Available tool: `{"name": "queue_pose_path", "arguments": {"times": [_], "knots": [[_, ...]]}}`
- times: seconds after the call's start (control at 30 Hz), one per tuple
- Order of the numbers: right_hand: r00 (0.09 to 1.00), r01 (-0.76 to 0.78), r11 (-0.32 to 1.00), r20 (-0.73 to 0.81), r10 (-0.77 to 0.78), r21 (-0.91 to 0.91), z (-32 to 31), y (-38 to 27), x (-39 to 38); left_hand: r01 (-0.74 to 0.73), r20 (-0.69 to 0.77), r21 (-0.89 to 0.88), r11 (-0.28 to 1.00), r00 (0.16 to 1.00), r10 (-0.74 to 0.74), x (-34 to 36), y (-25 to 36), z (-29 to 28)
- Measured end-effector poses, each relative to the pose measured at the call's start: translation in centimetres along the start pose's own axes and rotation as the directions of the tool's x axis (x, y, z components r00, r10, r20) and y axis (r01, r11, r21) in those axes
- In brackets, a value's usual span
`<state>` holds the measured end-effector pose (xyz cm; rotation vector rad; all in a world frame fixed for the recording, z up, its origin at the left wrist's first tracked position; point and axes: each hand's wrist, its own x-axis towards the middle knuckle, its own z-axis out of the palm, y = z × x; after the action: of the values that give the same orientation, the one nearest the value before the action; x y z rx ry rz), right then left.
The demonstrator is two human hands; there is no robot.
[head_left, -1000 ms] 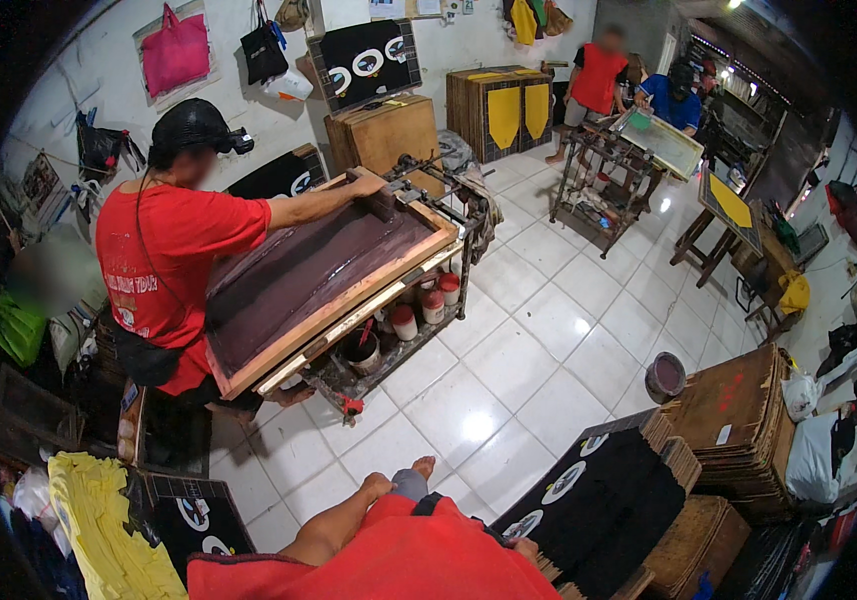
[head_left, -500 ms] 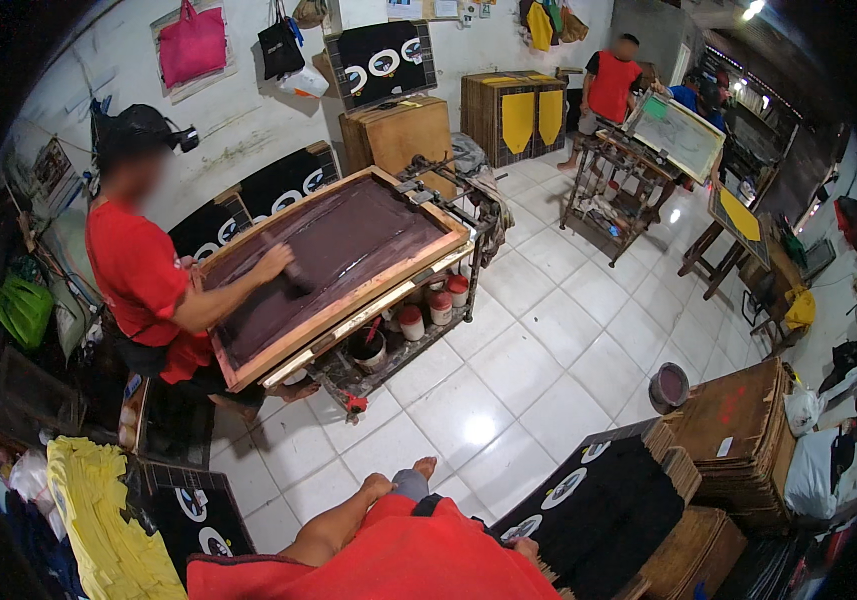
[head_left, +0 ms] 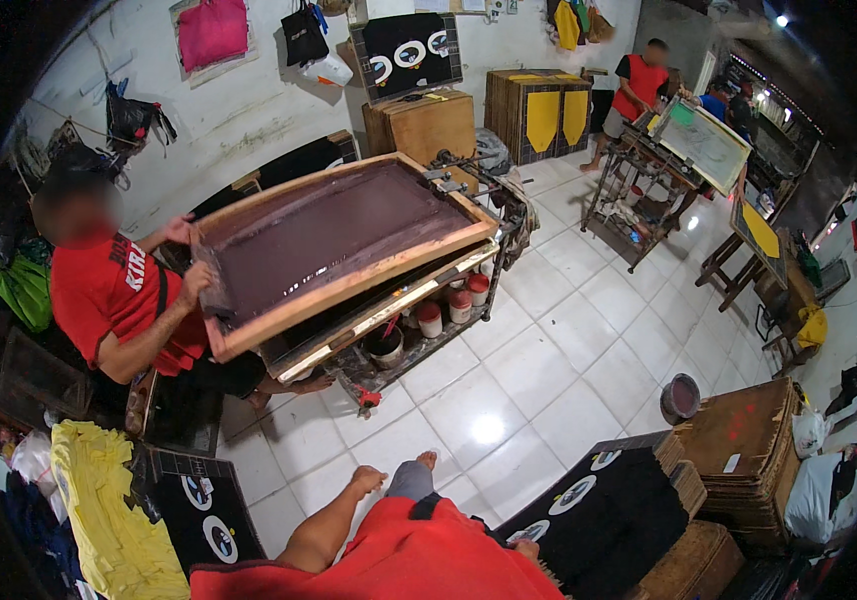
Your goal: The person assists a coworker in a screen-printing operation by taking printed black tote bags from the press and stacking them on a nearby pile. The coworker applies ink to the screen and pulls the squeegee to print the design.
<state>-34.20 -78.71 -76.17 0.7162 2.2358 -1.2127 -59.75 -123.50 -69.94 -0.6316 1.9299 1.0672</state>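
Note:
My left hand [head_left: 369,479] hangs beside my grey-clad knee [head_left: 411,480], holding nothing that shows, its fingers loosely apart. Low in the picture, my right hand [head_left: 527,548] shows only in part past my red shirt [head_left: 409,555]. It is nearest the left edge of a board draped with black cloth [head_left: 614,510], which bears white oval prints. Its fingers are mostly hidden, so I cannot tell whether it touches the board. Across the floor, a co-worker in a red shirt [head_left: 114,300] grips the near end of a wooden-framed printing screen [head_left: 329,250] with both hands, holding it tilted up off its table.
Pots [head_left: 431,318] stand on the shelf under the screen table. Stacked wooden boards [head_left: 739,440] and a bucket [head_left: 681,397] are on the right. Yellow cloth [head_left: 109,510] lies at lower left. Farther back, a person in red and black [head_left: 639,85] stands beside another screen [head_left: 704,140].
The co-worker has stopped sweeping a hand across the screen and now lifts its near end with both hands. My left hand has moved slightly off my knee. My view has shifted a little.

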Motion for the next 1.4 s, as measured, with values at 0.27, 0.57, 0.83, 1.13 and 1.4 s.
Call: {"name": "queue_pose_path", "arguments": {"times": [0.27, 0.57, 0.83, 1.13, 1.4], "knots": [[0.989, -0.143, 0.942, -0.001, 0.151, 0.303, -0.2, -18.3, 5.6, -0.236, -0.414, -0.697, 0.677, 0.904, -0.111, 7.3, 2.6, -21.0], [0.960, 0.117, 0.885, 0.178, -0.217, 0.451, 7.3, -56.6, 25.3, -0.439, -0.489, -0.867, 0.235, 0.839, -0.237, 12.1, 7.3, -34.8], [0.846, -0.370, -0.044, 0.317, -0.429, 0.928, 10.5, -71.8, 33.4, -0.537, -0.474, -0.661, 0.525, 0.840, 0.262, -0.5, 11.4, -38.9], [0.814, -0.200, -0.020, 0.154, -0.560, 0.980, 8.7, -70.3, 30.4, -0.366, -0.395, -0.723, 0.585, 0.915, 0.085, -5.7, 12.4, -38.3], [0.937, -0.051, -0.212, -0.026, -0.348, 0.976, 4.6, -52.2, 7.5, -0.489, -0.667, -0.414, 0.768, 0.737, 0.109, -11.7, 9.2, -39.2]]}}
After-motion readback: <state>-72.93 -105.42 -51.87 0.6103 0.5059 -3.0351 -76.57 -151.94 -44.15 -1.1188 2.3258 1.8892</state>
